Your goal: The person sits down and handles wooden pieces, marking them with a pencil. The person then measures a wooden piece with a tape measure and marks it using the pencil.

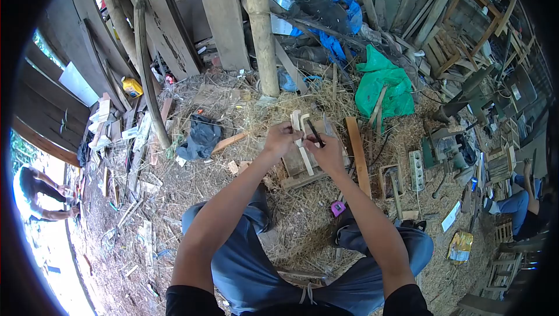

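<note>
Near the middle of the head view, my left hand is closed on a pale carved wood piece. My right hand is closed around a dark, slim tool, which looks like a pencil or marker, its upper end beside a second pale, curved piece. Both hands are close together above a low wooden board on the ground. A pale strip slants down across the board between the hands. Whether the strip joins the held pieces is hidden by the fingers.
Right of the board lies a brown plank. A purple tape measure sits near my right foot. Beyond are a green plastic bag, a black bag and a bamboo post. One person is far left, another far right.
</note>
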`<action>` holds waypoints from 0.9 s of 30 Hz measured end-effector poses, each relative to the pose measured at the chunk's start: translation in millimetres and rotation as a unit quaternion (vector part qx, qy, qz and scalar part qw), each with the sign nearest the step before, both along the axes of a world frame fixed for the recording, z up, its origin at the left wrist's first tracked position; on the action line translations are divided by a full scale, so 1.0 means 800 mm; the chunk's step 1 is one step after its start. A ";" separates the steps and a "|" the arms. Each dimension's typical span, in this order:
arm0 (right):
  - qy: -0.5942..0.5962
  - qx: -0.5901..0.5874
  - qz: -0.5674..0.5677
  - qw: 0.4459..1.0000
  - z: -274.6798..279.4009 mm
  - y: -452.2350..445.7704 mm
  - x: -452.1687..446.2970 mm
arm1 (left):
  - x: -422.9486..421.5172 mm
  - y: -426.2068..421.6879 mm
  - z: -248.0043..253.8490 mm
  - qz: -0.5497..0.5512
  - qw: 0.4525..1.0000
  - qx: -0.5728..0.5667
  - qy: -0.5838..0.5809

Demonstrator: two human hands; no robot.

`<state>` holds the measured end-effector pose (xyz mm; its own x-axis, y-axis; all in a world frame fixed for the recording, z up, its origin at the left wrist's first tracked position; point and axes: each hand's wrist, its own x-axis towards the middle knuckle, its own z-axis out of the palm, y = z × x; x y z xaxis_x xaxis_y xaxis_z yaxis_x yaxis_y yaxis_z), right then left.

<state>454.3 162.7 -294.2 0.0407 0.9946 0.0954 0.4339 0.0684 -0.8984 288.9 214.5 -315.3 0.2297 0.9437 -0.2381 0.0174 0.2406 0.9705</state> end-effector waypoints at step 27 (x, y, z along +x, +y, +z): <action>-0.136 -0.036 -0.061 0.988 -0.081 0.010 0.012 | -0.001 -0.022 -0.091 0.140 0.903 0.137 0.382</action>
